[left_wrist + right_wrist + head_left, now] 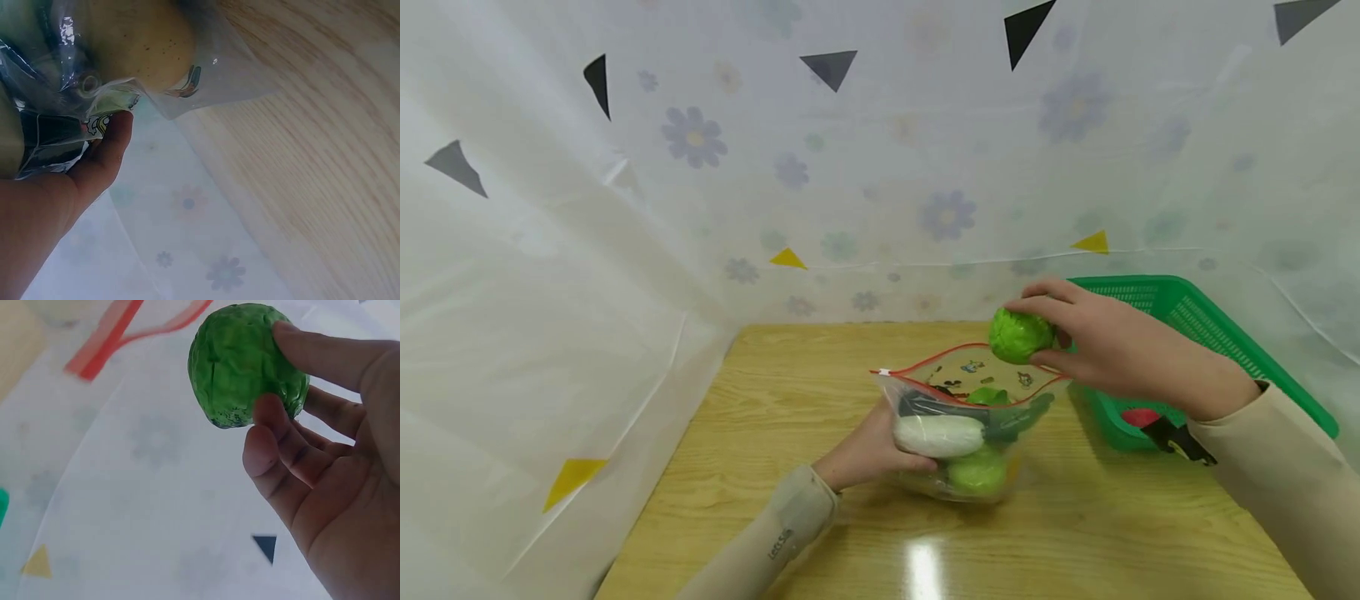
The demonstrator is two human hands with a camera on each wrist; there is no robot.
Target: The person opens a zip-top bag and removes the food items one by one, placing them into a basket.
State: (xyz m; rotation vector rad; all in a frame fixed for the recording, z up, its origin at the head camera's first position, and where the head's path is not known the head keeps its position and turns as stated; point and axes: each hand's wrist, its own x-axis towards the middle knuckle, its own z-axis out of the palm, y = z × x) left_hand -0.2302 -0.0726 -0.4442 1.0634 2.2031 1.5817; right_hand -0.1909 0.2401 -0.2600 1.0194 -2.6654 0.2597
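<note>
A clear zip bag (925, 483) with a red zip edge and a white slider stands on the table, its mouth open. My left hand (880, 446) grips it from the left, thumb across the front. Through the plastic I see a whitish long vegetable (940, 436), a pale green round one (979, 472) and dark green shapes. The left wrist view shows a yellowish speckled round item (147, 44) in the bag. Between thumb and fingers, my right hand (1108, 337) holds a small green cabbage (1019, 335) just above the right part of the bag's mouth.
To the right stands a green plastic basket (1240, 350), partly behind my right forearm. A red item (1140, 416) lies in it. A wooden table (760, 417) carries everything, with a white patterned sheet (865, 167) hanging behind and at the sides.
</note>
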